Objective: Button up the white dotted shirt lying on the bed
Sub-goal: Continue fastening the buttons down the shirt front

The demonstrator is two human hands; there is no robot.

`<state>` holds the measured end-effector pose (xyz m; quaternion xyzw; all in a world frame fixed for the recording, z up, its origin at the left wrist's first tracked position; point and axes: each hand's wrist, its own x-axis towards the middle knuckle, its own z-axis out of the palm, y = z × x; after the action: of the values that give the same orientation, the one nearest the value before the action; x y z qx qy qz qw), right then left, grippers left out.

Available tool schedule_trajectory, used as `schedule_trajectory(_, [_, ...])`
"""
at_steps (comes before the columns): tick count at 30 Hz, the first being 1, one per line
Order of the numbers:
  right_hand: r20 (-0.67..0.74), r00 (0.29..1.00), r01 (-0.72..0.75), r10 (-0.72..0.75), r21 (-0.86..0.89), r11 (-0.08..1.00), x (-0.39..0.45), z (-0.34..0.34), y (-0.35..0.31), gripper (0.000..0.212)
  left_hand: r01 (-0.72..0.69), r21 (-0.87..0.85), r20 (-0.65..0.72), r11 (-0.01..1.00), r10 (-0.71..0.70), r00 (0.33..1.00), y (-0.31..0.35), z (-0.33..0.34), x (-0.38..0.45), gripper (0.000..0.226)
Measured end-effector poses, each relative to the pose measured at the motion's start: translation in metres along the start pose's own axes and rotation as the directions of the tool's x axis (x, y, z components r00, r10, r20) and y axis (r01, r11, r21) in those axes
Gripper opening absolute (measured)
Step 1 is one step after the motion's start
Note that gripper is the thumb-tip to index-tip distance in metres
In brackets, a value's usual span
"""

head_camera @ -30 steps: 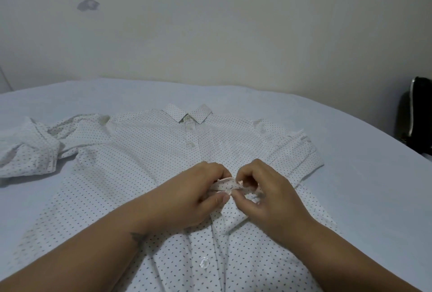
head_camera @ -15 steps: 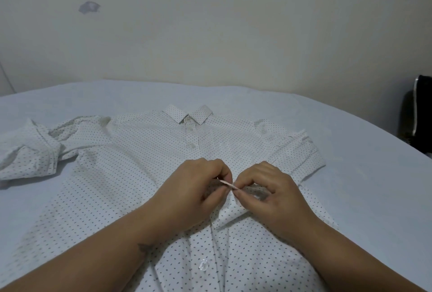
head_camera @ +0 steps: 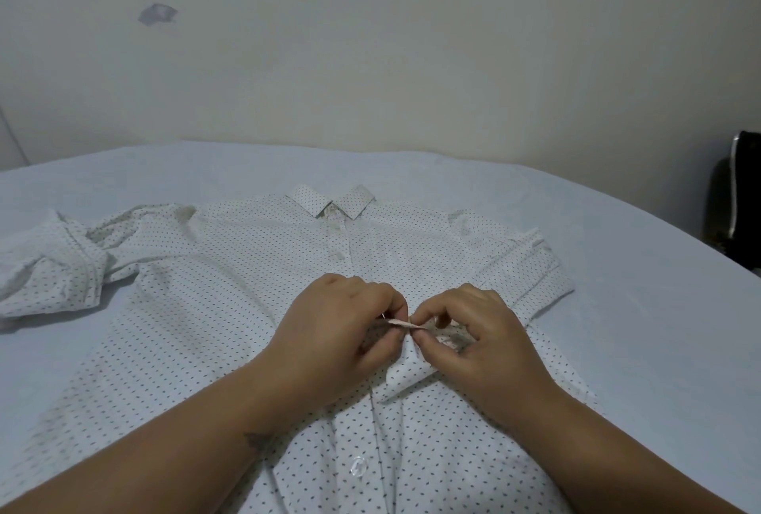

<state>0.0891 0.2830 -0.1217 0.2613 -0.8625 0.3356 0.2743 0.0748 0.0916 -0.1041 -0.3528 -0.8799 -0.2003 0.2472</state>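
Observation:
The white dotted shirt (head_camera: 197,307) lies face up on the bed, collar (head_camera: 329,202) pointing away from me. My left hand (head_camera: 341,332) and my right hand (head_camera: 473,340) meet at the middle of the front placket, each pinching a raised fold of the shirt's edge between thumb and fingers. The button at that spot is hidden by my fingers. One button (head_camera: 338,255) above my hands sits closed on the placket. A clear button (head_camera: 357,465) lies below my hands near the bottom of the view.
The shirt rests on a pale blue bedsheet (head_camera: 638,328). Its left sleeve (head_camera: 53,270) is bunched at the left, its right sleeve (head_camera: 531,266) folded at the right. A plain wall rises behind the bed. A dark object (head_camera: 737,200) stands beyond the bed's right edge.
The pinched fold of placket between my fingers has flattened into a thin edge and my right fingers have shifted on it. Both hands stay at the same spot on the shirt.

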Motion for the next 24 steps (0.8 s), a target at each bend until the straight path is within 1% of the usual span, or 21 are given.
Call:
schedule_trajectory(3, [-0.011,0.997,0.074,-0.076,-0.145,0.987,0.001,0.001,-0.004,0.006,-0.047,0.063,-0.066,0.997,0.051,0.996,-0.001,0.002,0.0,0.014])
schedule_trajectory(6, [0.018,0.992,0.128,-0.128,-0.224,0.966,0.002,0.0,-0.006,0.002,-0.084,0.127,-0.104,0.988,0.097,0.99,-0.001,0.003,-0.001,0.009])
schedule_trajectory(9, [0.033,0.993,0.119,-0.114,-0.252,0.96,0.001,0.0,-0.005,0.002,-0.099,0.153,-0.12,0.983,0.118,0.986,0.002,0.004,-0.001,0.006])
schedule_trajectory(12, [0.042,0.996,0.084,-0.076,-0.257,0.963,0.001,0.003,-0.004,0.003,-0.085,0.142,-0.089,0.986,0.098,0.991,0.004,0.004,-0.001,0.006])
schedule_trajectory(14, [0.04,0.999,0.038,-0.03,-0.237,0.971,0.001,0.003,-0.004,0.005,-0.061,0.098,-0.043,0.993,0.065,0.997,0.004,0.003,0.0,0.007])
schedule_trajectory(16, [0.025,0.999,-0.025,0.03,-0.181,0.983,0.001,0.002,-0.001,0.005,-0.019,0.021,-0.001,1.0,0.019,1.0,0.002,0.001,0.0,0.009])
schedule_trajectory(19, [0.011,0.996,-0.091,0.092,-0.094,0.991,0.001,0.001,0.003,0.006,0.022,-0.033,0.025,0.999,-0.021,0.999,-0.002,-0.002,-0.003,0.013])
schedule_trajectory(21, [-0.007,0.992,-0.125,0.125,-0.035,0.991,-0.001,0.002,0.005,0.006,0.034,-0.118,0.067,0.992,-0.026,0.997,-0.004,-0.004,-0.004,0.023])
schedule_trajectory(24, [-0.01,0.98,-0.199,0.2,0.064,0.978,-0.002,0.003,0.009,0.003,0.082,-0.256,0.198,0.963,-0.031,0.98,-0.007,-0.006,-0.007,0.048])
